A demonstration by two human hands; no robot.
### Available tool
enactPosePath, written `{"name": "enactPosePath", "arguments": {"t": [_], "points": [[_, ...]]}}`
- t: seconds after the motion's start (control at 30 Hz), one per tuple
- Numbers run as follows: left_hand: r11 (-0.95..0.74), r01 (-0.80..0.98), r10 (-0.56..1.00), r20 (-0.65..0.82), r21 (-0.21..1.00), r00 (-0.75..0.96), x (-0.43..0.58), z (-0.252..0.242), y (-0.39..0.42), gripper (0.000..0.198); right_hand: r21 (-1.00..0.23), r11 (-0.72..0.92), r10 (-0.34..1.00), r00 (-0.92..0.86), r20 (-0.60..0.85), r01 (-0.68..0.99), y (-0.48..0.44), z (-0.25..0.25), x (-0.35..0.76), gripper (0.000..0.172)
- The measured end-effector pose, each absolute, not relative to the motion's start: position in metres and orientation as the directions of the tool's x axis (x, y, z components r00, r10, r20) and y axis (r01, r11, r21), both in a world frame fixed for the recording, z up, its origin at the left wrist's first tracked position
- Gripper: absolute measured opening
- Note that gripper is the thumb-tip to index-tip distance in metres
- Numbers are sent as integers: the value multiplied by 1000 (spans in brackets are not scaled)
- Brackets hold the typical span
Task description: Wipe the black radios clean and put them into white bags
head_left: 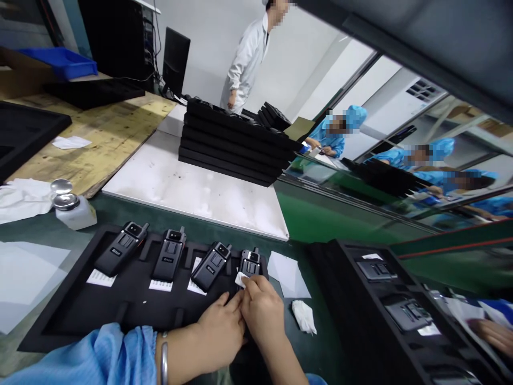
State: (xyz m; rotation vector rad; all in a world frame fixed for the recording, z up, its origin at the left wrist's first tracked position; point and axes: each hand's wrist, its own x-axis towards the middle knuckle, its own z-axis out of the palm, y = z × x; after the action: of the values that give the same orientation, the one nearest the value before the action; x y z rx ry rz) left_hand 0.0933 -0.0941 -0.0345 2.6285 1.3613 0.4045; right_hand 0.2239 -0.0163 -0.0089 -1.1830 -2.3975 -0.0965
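Observation:
Four black handheld devices lie in a row in a black foam tray [88,307]: one at the left [120,250], a second [169,256], a third [211,267] and the rightmost [250,262]. White labelled slips show beside the first three. My right hand [262,310] pinches a small white wipe [240,279] against the rightmost device. Beside it, my left hand [218,329] reaches to the same device's lower part, its fingers close together; what they hold is hidden behind the hands.
A white dispenser bottle [76,213] stands at the left near crumpled tissue [26,200]. Stacked black trays [236,144] are behind. Another device tray [368,299] and a person's hand [495,334] are at the right. A crumpled wipe [303,316] lies nearby.

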Motion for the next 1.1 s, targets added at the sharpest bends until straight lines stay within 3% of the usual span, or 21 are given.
{"name": "enactPosePath", "arguments": {"t": [0.2,0.37,0.57,0.73,0.93,1.1], "points": [[-491,829,868,233,269,439,56,-25,-125,58,-390,664,739,-485,467,638,-22,4,202,27],[-311,911,947,164,272,275,17,-29,-145,59,-299,725,681,-580,448,620,-36,-8,151,30],[-305,891,950,174,337,259,4,-29,-153,55,-207,770,629,-664,404,604,-33,-2,102,31],[-264,908,953,235,325,192,-23,-23,-173,55,-256,808,584,-666,465,530,-40,2,87,27],[-171,932,975,194,320,113,-42,-29,-185,56,-271,816,578,-710,402,510,-52,-11,49,28],[-210,924,965,221,319,143,-47,-28,-189,46,-407,842,513,-758,402,354,-60,-1,13,29]]}}
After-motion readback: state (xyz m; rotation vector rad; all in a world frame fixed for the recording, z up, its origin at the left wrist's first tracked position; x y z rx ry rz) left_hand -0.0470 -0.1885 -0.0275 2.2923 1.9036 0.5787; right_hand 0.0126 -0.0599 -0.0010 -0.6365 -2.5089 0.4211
